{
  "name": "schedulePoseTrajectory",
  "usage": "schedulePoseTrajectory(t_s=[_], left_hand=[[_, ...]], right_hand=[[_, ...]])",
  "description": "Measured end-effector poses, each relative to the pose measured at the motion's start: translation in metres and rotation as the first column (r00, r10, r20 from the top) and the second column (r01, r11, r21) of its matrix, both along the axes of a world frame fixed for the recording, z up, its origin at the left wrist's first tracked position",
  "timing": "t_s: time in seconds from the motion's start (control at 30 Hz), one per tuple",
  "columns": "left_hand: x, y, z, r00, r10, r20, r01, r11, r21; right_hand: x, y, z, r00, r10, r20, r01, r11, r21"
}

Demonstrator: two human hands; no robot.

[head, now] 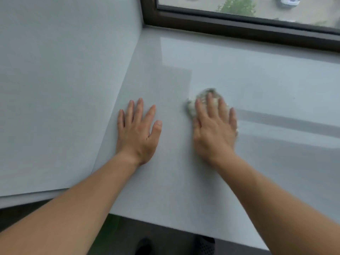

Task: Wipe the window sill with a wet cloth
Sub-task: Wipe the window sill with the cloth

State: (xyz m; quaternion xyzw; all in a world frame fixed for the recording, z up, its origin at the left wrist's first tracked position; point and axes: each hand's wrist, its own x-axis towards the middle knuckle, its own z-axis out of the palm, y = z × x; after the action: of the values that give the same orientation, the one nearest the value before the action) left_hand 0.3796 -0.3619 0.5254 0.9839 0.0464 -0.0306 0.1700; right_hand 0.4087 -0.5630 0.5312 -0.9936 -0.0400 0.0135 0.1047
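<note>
Pale grey window sill [184, 181], both palms down on it, the wipe under way near the left corner.
Nearest, the left hand [138, 129] lies flat with fingers spread, holding nothing, probably as a brace for leaning in. Just right of it, the right hand [214, 127] presses flat on the bunched pale cloth [192, 108], fingers splayed rather than clenched, likely to spread pressure. Beyond its fingertips the sill runs bare to the dark window frame [239, 24].
</note>
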Motion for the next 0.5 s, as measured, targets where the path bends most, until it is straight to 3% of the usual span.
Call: schedulePoseTrajectory(t_s=[0.1,0.17,0.2,0.27,0.33,0.4,0.5], left_hand=[[-0.007,0.005,0.006,0.996,-0.001,0.090,0.019,0.980,-0.199],[-0.027,0.012,0.008,0.986,0.035,0.162,0.005,0.971,-0.240],[-0.042,0.016,0.008,0.984,0.047,0.175,-0.009,0.978,-0.207],[-0.076,0.026,0.006,0.989,0.008,0.150,0.006,0.996,-0.092],[-0.099,0.038,0.002,0.992,-0.062,0.114,0.065,0.998,-0.016],[-0.105,0.048,0.002,0.991,-0.093,0.094,0.098,0.994,-0.047],[-0.103,0.051,0.002,0.991,-0.091,0.098,0.104,0.984,-0.147]], right_hand=[[-0.084,0.024,-0.002,0.950,0.312,0.005,-0.312,0.950,0.014],[-0.100,0.013,-0.002,0.908,0.418,-0.028,-0.419,0.908,-0.018],[-0.094,0.007,-0.003,0.922,0.387,-0.020,-0.388,0.921,-0.032],[-0.078,0.005,-0.001,0.988,0.150,-0.038,-0.151,0.988,-0.025],[-0.080,0.022,0.002,0.996,-0.059,-0.065,0.060,0.998,0.009],[-0.116,0.053,0.002,0.999,-0.039,-0.017,0.039,0.999,0.014],[-0.186,0.073,0.000,0.981,0.195,-0.016,-0.195,0.981,0.008]])
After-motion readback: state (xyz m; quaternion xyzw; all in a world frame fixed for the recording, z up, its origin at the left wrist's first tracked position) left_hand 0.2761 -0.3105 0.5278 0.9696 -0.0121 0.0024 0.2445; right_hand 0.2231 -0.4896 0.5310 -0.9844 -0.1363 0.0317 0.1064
